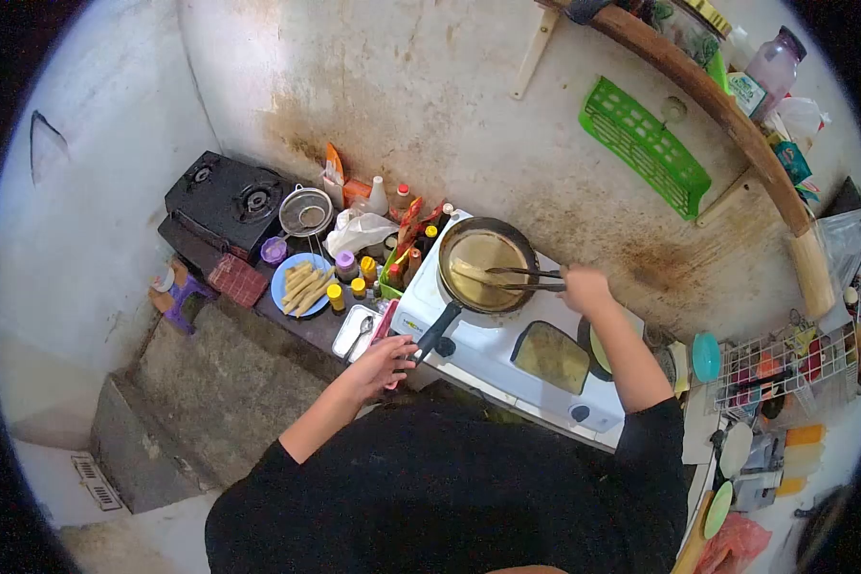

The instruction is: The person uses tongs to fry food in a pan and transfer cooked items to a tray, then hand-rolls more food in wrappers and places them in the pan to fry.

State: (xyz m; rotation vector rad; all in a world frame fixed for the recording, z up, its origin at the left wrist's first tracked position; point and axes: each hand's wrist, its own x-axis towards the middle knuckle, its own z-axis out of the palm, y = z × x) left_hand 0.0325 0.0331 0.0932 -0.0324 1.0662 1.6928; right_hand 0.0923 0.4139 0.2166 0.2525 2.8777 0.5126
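A frying pan [517, 241] with oil in it sits on the white gas stove [469, 340]. In the oil lies a pale, long rolled piece of food [469, 272]. My right hand [586, 289] is closed around dark tongs [526, 285], whose tips reach over the pan to that piece. My left hand [388, 363] is at the end of the black pan handle [438, 331], its fingers stretched out and a little apart. A pink-edged item [386, 320] shows just beyond this hand. Close by is a white tray [350, 350] with a spoon [362, 333] in it.
Left of the stove, a blue plate [279, 287] carries several pale rolls, beside yellow-capped bottles [336, 298]. A strainer [306, 210] stands near a black two-burner stove [222, 206]. On the right are a square dark pan [552, 357] and a wire rack [784, 368].
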